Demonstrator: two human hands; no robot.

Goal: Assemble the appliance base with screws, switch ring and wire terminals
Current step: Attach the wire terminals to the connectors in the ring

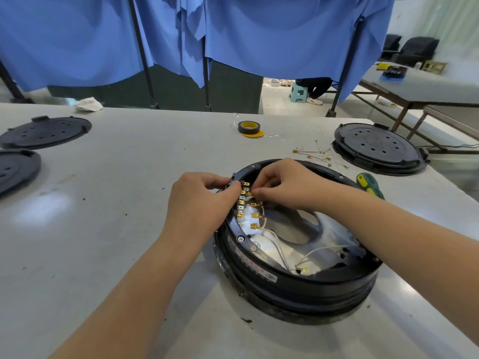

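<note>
Now both hands working at the round black plastic appliance base (pixel 298 281), left hand (pixel 199 200) gripping its far-left rim, right hand (pixel 282 185) pinching a small brass wire terminal (pixel 249 193), white wires (pixel 280 247) curling inside.

No text can be read anywhere in the head view. A white label (pixel 252 263) is stuck on the outer wall of the appliance base (pixel 298 288); red marks and a small dark oval mark are seen on it, but the characters are too small and blurred to be made out. No print can be resolved on the yellow core of the tape roll (pixel 248 126). No brand can be made out on the green and yellow screwdriver handle (pixel 369 185). The black round covers (pixel 379 147) are seen with holes only, without legible marking.
</note>
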